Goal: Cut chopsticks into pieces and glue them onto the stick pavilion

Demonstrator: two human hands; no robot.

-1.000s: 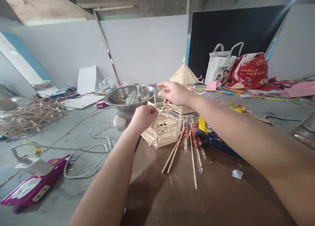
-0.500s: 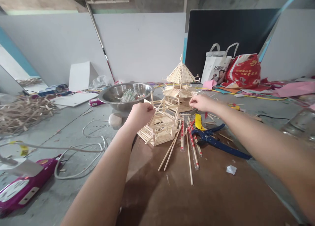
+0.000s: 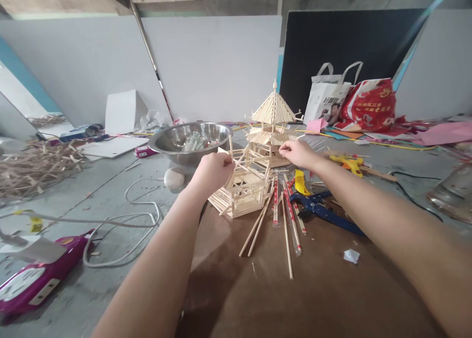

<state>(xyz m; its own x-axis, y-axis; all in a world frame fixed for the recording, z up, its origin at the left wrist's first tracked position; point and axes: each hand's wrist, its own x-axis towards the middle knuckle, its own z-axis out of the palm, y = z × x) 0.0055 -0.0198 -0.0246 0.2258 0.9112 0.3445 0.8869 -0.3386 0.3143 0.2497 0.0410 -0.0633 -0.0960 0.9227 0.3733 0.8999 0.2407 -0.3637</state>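
A small frame of thin wooden sticks [image 3: 246, 183] stands on a brown board [image 3: 295, 289]. My left hand [image 3: 213, 170] is closed on the frame's left side, with one upright stick poking up beside its fingers. My right hand [image 3: 298, 153] is pinched near the frame's right top corner, close to a finished stick pagoda [image 3: 273, 124] behind it; I cannot make out what the fingers pinch. Loose sticks and wrapped chopsticks [image 3: 285, 212] lie fanned out in front of the frame.
Blue pliers [image 3: 324, 210] and a yellow tool [image 3: 301, 183] lie right of the sticks. A steel bowl [image 3: 190, 140] sits behind. A white cable [image 3: 125, 220], a magenta device [image 3: 37, 279], a stick heap [image 3: 33, 163], bags [image 3: 354, 104] and a glue gun [image 3: 348, 162] surround.
My right hand left the frame's top, swung out to the right and has come back a little toward the frame's right corner. My left hand kept its hold.
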